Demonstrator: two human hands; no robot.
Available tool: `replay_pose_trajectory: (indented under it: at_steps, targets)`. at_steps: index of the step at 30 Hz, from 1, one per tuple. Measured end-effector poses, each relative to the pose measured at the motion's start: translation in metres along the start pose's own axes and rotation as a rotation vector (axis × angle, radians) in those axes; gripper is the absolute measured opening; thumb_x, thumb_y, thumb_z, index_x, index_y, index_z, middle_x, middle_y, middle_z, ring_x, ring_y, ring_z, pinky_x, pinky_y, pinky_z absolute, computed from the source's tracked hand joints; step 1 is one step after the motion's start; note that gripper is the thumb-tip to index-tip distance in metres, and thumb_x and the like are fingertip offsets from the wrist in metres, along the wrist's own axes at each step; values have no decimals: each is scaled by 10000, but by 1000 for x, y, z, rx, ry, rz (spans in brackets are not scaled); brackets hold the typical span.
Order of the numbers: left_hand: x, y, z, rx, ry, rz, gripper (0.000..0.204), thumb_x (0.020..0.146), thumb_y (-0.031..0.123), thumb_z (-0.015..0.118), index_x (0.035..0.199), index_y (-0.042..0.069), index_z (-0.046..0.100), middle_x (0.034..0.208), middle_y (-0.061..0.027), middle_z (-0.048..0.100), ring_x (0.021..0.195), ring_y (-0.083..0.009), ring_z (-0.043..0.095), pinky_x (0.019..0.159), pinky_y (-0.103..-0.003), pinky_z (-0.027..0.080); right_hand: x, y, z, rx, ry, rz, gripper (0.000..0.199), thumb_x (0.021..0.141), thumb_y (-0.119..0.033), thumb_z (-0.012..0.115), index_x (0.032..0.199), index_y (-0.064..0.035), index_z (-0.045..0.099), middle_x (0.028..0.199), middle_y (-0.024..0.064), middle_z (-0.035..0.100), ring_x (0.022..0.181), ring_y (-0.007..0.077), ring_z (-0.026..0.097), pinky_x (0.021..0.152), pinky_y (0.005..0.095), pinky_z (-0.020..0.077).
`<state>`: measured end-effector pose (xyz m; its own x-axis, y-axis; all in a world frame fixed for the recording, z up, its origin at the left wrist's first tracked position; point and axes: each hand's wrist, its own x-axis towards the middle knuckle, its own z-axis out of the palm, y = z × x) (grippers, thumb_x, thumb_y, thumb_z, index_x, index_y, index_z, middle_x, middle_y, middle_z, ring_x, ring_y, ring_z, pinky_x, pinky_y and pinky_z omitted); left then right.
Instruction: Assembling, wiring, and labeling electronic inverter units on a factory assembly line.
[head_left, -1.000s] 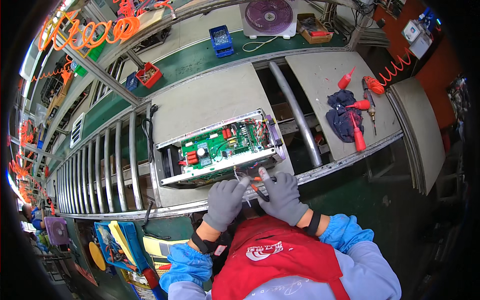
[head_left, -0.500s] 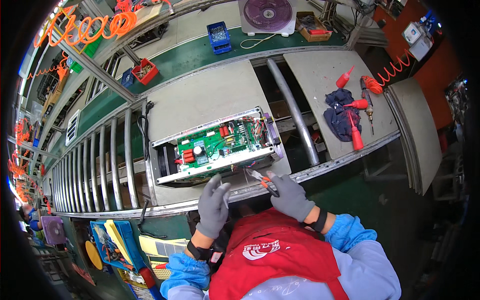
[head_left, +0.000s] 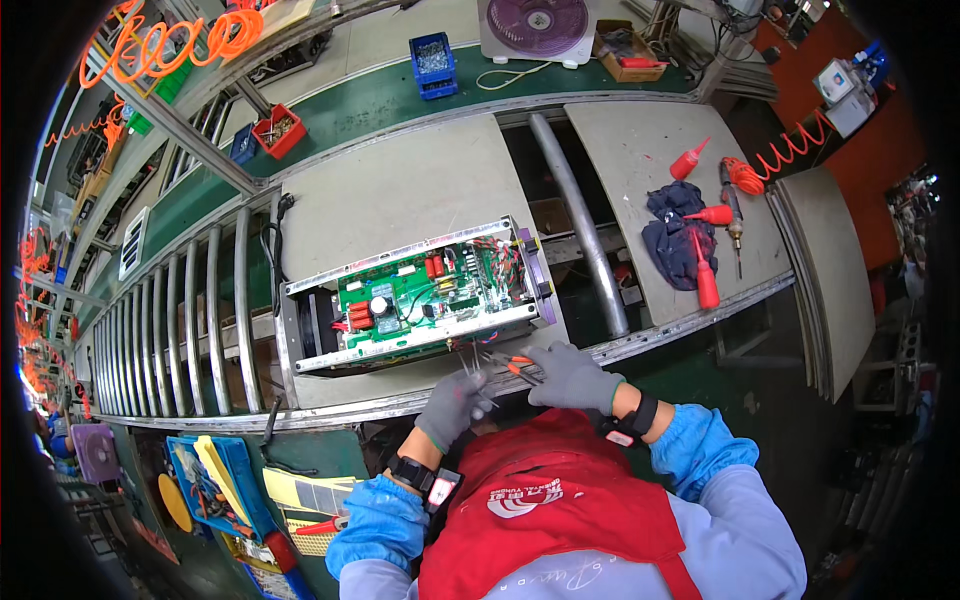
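Note:
A metal-framed electronic unit (head_left: 330,357) with a green circuit board (head_left: 410,305) lies open on the grey board in front of me. My gloved right hand (head_left: 575,380) grips pliers (head_left: 522,370) with orange and black handles, their jaws pointing left near the unit's front edge. Just left of the pliers, my gloved left hand (head_left: 456,406) is closed, fingertips pinched by thin pale strands below the unit. What exactly it holds is too small to make out. Some coloured wires (head_left: 488,338) hang at the unit's near side, close to both hands.
On the right board lie red squeeze bottles (head_left: 707,285), a dark cloth (head_left: 668,240) and a powered screwdriver (head_left: 734,220). Metal rollers (head_left: 245,310) run off to the left. A blue tool tray (head_left: 225,490) sits lower left. A blue bin of screws (head_left: 432,65) stands at the back.
My left hand has moved right and down, closer to the pliers, and its fingers have drawn in. The pliers stay in my right hand, now turned flatter. The whole view has shifted slightly.

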<state>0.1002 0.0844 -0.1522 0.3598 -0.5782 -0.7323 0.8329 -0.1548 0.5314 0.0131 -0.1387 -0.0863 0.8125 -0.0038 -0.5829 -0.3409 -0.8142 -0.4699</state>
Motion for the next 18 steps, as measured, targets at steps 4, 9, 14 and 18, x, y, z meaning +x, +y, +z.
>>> replay_pose_trajectory:
  at_steps: [4, 9, 14, 18]
  targets:
    - [-1, -3, 2, -45, 67, 45, 193, 983, 218, 579, 1023, 30, 568, 789, -73, 622, 594, -150, 587, 497, -247, 462, 8, -2, -12, 45, -61, -8, 755, 732, -432, 657, 1394, -118, 478, 1240, 233, 564, 1172, 410, 544, 990, 496, 433]
    - [3, -10, -4, -34, 125, 69, 197, 988, 212, 574, 1037, 22, 582, 771, -83, 636, 606, -157, 613, 501, -247, 485, 19, -6, -19, 95, -64, -26, 638, 749, -405, 636, 1290, -75, 556, 1188, 253, 593, 1106, 424, 576, 948, 477, 464]
    - [7, -12, -9, -67, 162, 74, 186, 991, 197, 572, 1038, 19, 593, 768, -93, 649, 589, -159, 630, 477, -242, 494, 26, -5, -15, 204, 1, -83, 501, 783, -374, 595, 1137, -21, 613, 1062, 282, 635, 992, 445, 609, 895, 467, 485]
    - [7, -14, -13, -39, 208, 90, 182, 984, 195, 586, 1040, 22, 593, 783, -97, 656, 590, -157, 640, 469, -241, 497, 32, -6, -12, 224, 19, -104, 411, 812, -348, 560, 1034, -11, 637, 994, 273, 652, 964, 436, 621, 864, 485, 484]
